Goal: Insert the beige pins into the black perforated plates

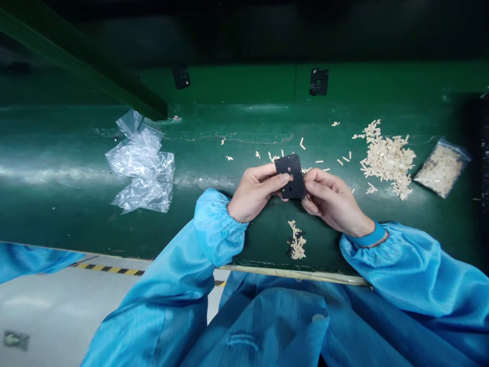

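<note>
Nearest first, as I read it remotely: a small heap of cream strips (297,240) with dark bits among them, near the front edge of the green counter (267,242).

Just beyond, the black plate (293,186), in front of the person between both hands, face toward my camera; cannot tell whether it touches the surface.

Handling, my judgement: light, thin, stiff, rather smooth; cut-outs may be its weak spots. I'd take it by the long edges, thumb clear of the holes.

Left hand (255,191): grip pinching the plate, thumb flat across its face, fingers behind. Wrist comes in from lower left, forearm angled inward.

Right hand (334,201): thumb and forefinger drawn together at the plate's right edge, other fingers curled. Cannot tell if they nip the edge or a small piece. Forearm slants in from lower right.

Farther out: crumpled clear bags (143,171) left; a large pile of strips (388,160) right, filled bag (443,168) just beside it.

Farthest: two dark pieces, one left (181,78), one right (319,81).
</note>
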A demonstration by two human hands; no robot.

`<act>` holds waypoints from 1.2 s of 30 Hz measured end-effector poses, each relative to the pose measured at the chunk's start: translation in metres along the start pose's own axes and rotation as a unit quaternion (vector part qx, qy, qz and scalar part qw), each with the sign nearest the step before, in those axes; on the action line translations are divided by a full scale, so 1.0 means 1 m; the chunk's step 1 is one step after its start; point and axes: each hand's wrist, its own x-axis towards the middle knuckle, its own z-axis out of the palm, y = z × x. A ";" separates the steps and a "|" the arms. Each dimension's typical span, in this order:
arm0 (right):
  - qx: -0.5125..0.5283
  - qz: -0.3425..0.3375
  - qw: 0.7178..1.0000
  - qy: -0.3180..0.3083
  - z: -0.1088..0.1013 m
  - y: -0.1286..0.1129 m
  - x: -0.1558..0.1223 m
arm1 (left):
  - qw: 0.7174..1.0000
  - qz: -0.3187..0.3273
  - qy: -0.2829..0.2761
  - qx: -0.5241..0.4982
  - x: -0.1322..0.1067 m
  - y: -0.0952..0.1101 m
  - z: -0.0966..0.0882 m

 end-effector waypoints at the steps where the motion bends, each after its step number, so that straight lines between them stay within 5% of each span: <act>1: 0.003 0.000 1.000 0.003 0.001 -0.001 0.000 | 1.000 0.000 0.001 -0.002 0.000 0.000 0.000; 11: 0.033 0.006 0.999 -0.031 0.003 0.007 -0.003 | 1.000 -0.005 0.000 -0.021 0.001 -0.007 0.005; 16: 0.017 -0.020 1.000 0.004 0.005 0.006 0.000 | 0.999 0.007 -0.001 -0.045 0.002 -0.008 0.007; 23: -0.005 -0.051 0.995 0.087 0.000 -0.003 0.006 | 0.995 0.043 0.087 -0.004 0.003 0.000 0.004; 36: -0.006 -0.041 0.997 0.066 0.000 -0.003 0.003 | 0.991 0.092 0.089 0.051 0.003 -0.001 0.001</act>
